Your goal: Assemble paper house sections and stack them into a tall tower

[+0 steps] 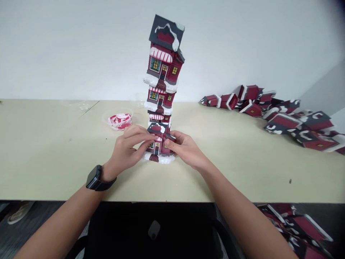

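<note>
A small dark-red model house [166, 150] with a grey roof and a snowy white base stands upright on the table. My right hand [185, 147] grips its right side, thumb in front and fingers behind. My left hand [132, 145] pinches a small red-and-white striped awning [159, 139] against the front wall, above the window and door; the fingers partly cover it. Directly behind rises a tall stack of similar houses [163, 66] with striped awnings on their fronts. To the left of it, a clear round tub [132, 114] holds several red-and-white awning pieces [120, 121].
Several more red houses [285, 118] lie in a heap on the table's right side. Below the front edge at right are more houses [299, 226]. A white wall [81, 46] backs the pale table [59, 154]. Clear plastic [79, 106] lies near the back left.
</note>
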`<state>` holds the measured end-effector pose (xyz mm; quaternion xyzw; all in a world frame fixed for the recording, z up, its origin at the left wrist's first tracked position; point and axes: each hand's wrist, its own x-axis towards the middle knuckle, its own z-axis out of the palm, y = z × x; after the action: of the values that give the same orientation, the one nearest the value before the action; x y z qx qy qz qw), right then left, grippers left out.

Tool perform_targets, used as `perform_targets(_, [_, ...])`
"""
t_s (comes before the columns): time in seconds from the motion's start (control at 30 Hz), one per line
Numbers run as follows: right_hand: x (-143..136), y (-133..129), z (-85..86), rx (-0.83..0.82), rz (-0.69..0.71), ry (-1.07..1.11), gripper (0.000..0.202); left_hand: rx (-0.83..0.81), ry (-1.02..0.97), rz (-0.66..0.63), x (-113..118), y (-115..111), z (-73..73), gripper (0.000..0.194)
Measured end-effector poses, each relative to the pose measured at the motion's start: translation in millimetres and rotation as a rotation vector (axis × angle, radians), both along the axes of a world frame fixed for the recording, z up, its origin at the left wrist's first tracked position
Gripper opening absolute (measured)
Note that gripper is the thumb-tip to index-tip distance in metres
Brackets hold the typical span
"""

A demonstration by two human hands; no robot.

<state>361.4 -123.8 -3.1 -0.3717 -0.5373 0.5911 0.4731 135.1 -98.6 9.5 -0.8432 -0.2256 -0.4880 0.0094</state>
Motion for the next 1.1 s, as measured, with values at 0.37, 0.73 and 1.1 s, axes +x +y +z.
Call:
perform_targets(0.37, [-0.4,0.2,-0.3,0.141,-0.123,-0.163,0.055,0.075,-0.018,0.047,1.4,0.9,-5.3,0.021])
perform_targets(0.73, [-3.3,-1.6,-0.3,0.114,-0.155,-0.089,0.056,-0.033,0.002,0.061,4.9,-1.3,-4.0,0.022])
perform_targets(1.1, [0.9,-0.9,1.9,-0.065,-0.078,-0.022,0.059,-0.279,-0.062,0.055,8.7,-0.3,-6.5,0.017])
